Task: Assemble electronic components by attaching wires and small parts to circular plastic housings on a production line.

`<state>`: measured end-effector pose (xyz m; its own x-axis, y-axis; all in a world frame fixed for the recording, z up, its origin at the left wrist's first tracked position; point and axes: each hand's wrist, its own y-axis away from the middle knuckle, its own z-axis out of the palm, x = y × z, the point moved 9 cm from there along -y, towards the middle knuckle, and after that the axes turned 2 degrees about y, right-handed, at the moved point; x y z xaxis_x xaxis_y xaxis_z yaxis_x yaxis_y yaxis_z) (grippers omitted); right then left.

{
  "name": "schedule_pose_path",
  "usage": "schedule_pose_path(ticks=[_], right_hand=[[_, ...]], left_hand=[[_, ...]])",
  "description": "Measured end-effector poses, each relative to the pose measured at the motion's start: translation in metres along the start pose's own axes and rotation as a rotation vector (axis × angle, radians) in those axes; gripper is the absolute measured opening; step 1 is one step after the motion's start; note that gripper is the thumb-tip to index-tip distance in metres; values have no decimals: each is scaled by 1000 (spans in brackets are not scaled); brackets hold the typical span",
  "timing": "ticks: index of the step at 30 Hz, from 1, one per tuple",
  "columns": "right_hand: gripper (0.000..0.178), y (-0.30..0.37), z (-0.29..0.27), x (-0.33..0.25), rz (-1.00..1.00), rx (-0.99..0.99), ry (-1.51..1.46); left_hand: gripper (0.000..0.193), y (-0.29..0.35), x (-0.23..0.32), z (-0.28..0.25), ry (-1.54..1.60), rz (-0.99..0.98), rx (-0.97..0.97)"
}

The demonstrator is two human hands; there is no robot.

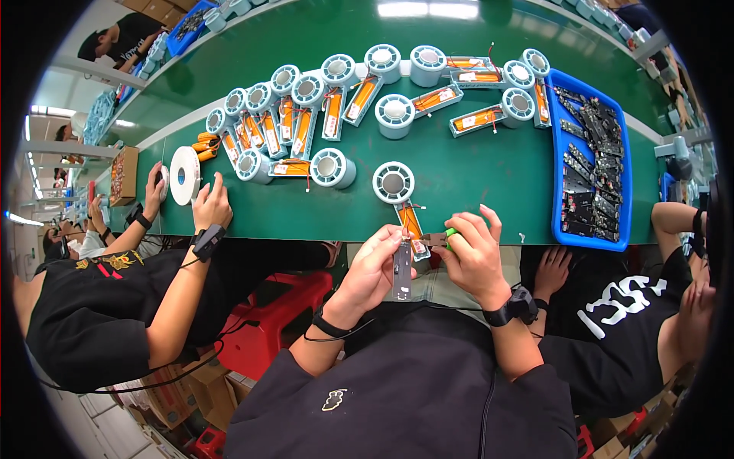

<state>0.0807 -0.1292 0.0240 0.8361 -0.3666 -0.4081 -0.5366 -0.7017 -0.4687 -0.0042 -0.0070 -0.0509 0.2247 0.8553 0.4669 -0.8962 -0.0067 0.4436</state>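
My left hand [370, 269] is closed on a narrow black circuit board [402, 277], held upright at the table's front edge. Pinched in my right hand [475, 256] is a small tool with a green handle [450, 238]; its dark tip points left, close to the board's upper end. Right behind both hands lies a light-blue device with a round head [394, 182]. An orange battery [410, 220] sits in its open handle, with thin wires by my left fingertips. My fingers partly hide the handle's near end, and I cannot tell whether the tip touches a wire.
Several similar round-headed devices [394, 113] spread across the green table [474, 180]. A blue tray [628, 176] of black circuit boards stands at the right. To the left, a co-worker's hand [212, 205] is beside a white tape roll [183, 176]. Another person sits at right.
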Motion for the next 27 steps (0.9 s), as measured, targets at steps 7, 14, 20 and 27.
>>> schedule_pose_path(ticks=[7, 14, 20, 27], right_hand=[[31, -5, 1, -2, -75, -47, -77], [36, -10, 3, 1, -82, -117, -70], [37, -13, -1, 0, -82, -93, -56], [37, -14, 0, -2, -60, -139, -50]], left_hand=[[23, 1, 10, -5, -353, 139, 144], [25, -2, 5, -6, -238, 49, 72], [25, -3, 2, -6, -104, -5, 19], [26, -1, 1, -7, -94, -23, 26]])
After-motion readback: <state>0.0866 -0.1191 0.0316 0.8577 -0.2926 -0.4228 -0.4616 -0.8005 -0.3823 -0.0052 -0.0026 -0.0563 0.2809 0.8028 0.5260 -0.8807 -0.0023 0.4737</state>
